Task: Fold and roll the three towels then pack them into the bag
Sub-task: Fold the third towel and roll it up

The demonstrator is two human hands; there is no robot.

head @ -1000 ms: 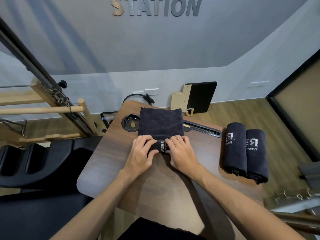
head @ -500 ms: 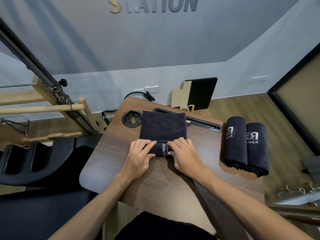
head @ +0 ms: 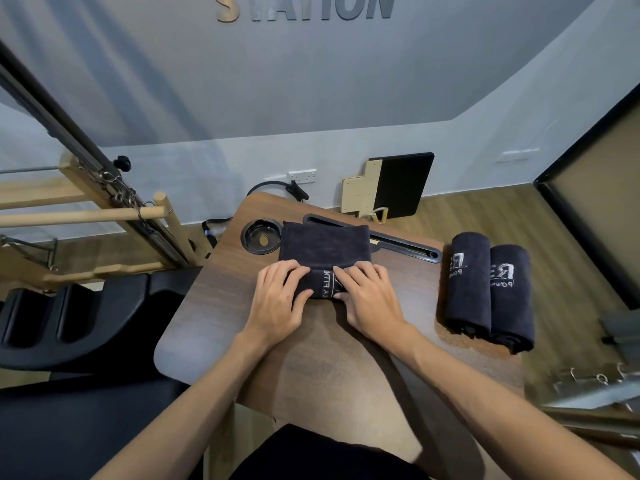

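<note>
A pale grey wall (head: 311, 81) carries raised "STATION" lettering (head: 304, 8) above a wood-plank floor (head: 485, 216). A brown wood-grain table (head: 214, 306) stands centrally; a black padded bench (head: 69, 323) and wooden bar frame (head: 86, 213) stand left.

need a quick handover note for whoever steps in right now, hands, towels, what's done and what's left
Left hand: fingers curled over the left end of the roll, thumb under its near side.
Right hand: same grip on the right end.
Third towel: mid-table, near end rolled up, far part flat, reaching the round cup recess.
Two rolled towels: finished, side by side and touching at the table's right edge.
Done: two towels rolled; third folded and partly rolled.
Left: roll the third to its far end, then pack all three. No bag is in view.
</note>
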